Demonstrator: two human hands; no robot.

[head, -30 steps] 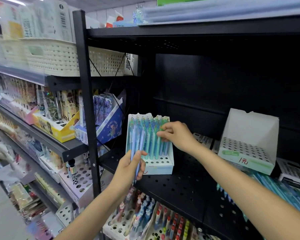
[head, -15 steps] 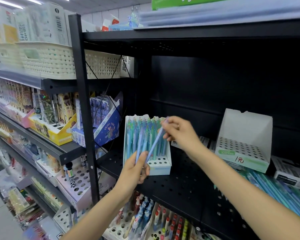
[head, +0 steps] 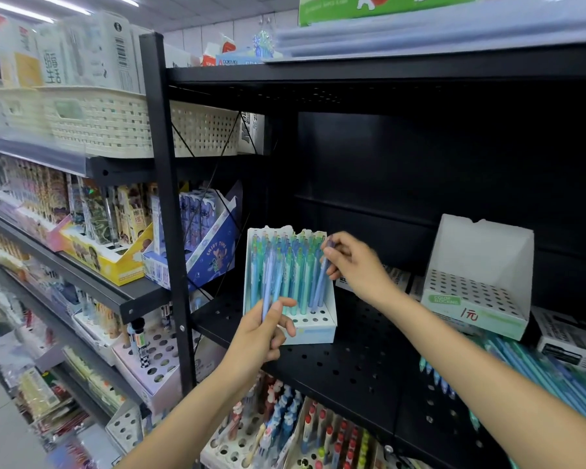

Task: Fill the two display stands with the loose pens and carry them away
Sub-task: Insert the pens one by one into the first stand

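Pen (head: 321, 282) now upright in stand (head: 315, 328)

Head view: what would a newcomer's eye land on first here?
Two hands at a nearly full white pen stand on the black shelf: the right hand pinches a blue pen at its right side, the left hand grips spare pens in front. To the right sits an empty stand, with loose pens lying below it.

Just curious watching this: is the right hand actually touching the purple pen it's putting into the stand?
Touching. The head view shows the right hand pinching the purple pen near its top.
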